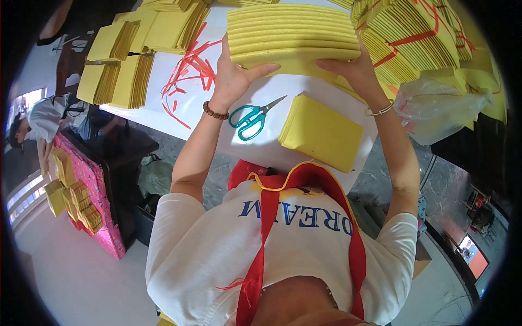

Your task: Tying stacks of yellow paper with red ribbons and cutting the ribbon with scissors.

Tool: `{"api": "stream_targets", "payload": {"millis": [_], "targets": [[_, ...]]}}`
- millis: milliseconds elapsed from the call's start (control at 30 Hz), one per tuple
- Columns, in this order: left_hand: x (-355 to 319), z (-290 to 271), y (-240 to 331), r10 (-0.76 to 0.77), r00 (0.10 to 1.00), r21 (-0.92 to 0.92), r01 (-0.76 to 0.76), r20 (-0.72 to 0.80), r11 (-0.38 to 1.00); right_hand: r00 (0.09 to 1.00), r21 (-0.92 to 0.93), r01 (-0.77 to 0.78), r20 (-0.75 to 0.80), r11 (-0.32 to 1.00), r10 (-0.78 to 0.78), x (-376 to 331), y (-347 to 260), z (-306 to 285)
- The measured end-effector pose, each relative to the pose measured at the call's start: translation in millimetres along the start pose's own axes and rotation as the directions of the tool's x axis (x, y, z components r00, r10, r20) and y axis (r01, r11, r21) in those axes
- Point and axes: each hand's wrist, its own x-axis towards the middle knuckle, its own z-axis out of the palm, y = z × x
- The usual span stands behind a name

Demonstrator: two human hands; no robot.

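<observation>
A thick stack of yellow paper sheets [293,32] stands on the white table [212,117]. My left hand [235,76] grips its near left corner, thumb across the front edge. My right hand [353,68] holds its near right corner. A bead bracelet circles my left wrist and a thin bangle my right. A smaller flat pile of yellow sheets [322,132] lies just in front of the stack, under my right forearm. Teal-handled scissors [251,118] lie on the table between my forearms.
Loose red plastic strings [190,73] lie left of the stack. More yellow bundles [117,73] sit at the far left, red-tied bundles [413,38] at the right beside a clear plastic bag [435,106]. Another person [41,117] sits at left by a pink box [89,201].
</observation>
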Motion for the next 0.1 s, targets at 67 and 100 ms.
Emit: {"api": "stream_targets", "payload": {"millis": [67,100], "targets": [[-3.9,0.1,4.8,0.039,0.999,-0.01,-0.039,-0.002,0.999,0.998,-0.043,0.058,-0.025,0.997,-0.059,-9.0,-5.7,1.3],[-6.5,1.2,11.9,0.042,0.999,-0.001,-0.042,0.011,0.999,0.997,-0.049,0.062,-0.033,0.997,-0.064,-14.7,-8.5,1.4]]}}
